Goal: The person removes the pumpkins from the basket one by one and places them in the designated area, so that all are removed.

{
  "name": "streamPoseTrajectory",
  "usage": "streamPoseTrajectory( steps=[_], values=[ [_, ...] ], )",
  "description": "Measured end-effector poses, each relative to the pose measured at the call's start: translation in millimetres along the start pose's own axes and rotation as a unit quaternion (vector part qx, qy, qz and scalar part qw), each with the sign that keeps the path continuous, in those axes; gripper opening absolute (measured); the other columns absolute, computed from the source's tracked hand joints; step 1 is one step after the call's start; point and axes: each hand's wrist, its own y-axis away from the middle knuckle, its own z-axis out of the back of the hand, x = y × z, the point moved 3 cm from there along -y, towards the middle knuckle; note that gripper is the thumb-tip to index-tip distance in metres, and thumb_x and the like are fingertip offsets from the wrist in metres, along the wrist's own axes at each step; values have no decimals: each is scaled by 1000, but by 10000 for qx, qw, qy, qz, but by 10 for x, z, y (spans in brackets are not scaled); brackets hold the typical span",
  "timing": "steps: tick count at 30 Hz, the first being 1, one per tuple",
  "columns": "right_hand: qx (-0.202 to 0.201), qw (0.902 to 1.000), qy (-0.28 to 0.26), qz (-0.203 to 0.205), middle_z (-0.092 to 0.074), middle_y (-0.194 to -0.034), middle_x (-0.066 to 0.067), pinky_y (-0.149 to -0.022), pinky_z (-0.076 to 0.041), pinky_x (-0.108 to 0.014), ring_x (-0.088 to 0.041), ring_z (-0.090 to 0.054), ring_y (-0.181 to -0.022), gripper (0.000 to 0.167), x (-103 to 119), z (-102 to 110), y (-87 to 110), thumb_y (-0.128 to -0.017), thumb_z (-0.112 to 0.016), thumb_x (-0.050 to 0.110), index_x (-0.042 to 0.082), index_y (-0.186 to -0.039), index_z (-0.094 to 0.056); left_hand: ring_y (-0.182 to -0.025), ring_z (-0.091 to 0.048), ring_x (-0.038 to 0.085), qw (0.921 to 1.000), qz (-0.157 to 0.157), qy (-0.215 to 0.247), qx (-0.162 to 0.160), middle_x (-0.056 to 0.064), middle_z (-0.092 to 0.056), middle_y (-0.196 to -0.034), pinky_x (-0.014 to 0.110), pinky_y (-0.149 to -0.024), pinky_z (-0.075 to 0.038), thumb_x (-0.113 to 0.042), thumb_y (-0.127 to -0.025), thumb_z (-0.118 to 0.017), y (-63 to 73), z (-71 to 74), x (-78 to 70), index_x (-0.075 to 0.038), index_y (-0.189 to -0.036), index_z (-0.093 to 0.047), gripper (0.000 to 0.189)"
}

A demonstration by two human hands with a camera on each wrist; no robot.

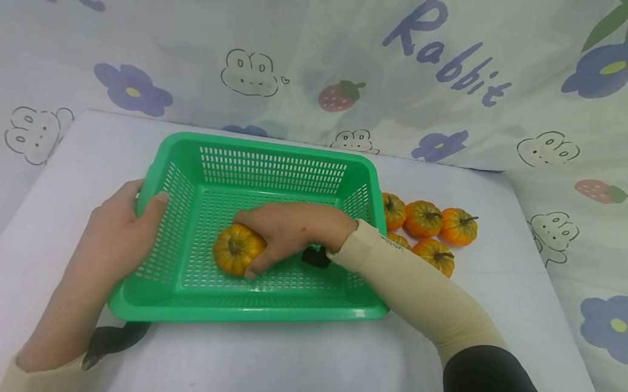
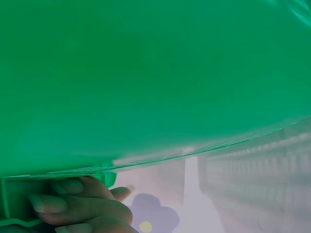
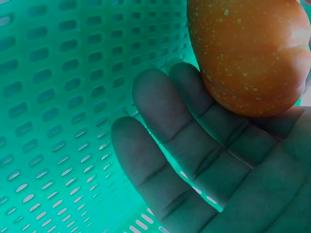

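A green plastic basket (image 1: 245,313) with slotted walls stands on the white table, slightly askew. My left hand (image 1: 122,230) grips its left end, thumb over the rim; in the left wrist view, curled fingers (image 2: 82,208) show beneath the basket's edge (image 2: 146,145). Inside the basket, my right hand (image 1: 291,225) holds a small orange-yellow pumpkin (image 1: 234,250) by its right side, between thumb and fingers. The right wrist view shows this pumpkin (image 3: 248,58) against part of the hand, with other fingers (image 3: 160,107) extended beside it, near the slotted wall.
Several more small pumpkins (image 1: 424,219) lie on the table right of the basket, some partly hidden by its rim and my right forearm. Behind the table (image 1: 496,304) hangs a patterned cloth (image 1: 292,33). A dark wrist-worn device (image 1: 116,342) is at my left wrist.
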Motion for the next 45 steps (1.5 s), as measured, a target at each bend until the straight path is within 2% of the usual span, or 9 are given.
streamPoseTrajectory(
  steps=[29,39,45],
  values=[
    [-144,9998,102,47,-62,-110,4,-76,-54,-24,-12,-61,-92,66,1,48,33,-89,-82,44,12,-138,-52,-76,-65,32,10000,-26,-29,-7,29,-58,-113,42,-53,-56,-54,-110,-30,-17,37,-20,5,-163,-18,80],
    [-228,9997,-67,101,-63,-109,3,-77,-54,-24,-12,-62,-91,64,-2,77,62,-88,-83,43,12,-136,-54,-75,-65,31,10000,3,-30,2,29,-58,-113,41,-53,-56,-54,-110,-30,-9,47,-15,6,-162,-18,80],
    [-445,9988,-88,176,-62,-111,4,-79,-54,-24,-12,-61,-95,64,-14,96,75,-88,-84,43,13,-136,-54,-76,-66,32,9999,109,-95,59,30,-57,-114,42,-53,-57,-53,-111,-32,-5,26,9,6,-162,-17,80]
  ],
)
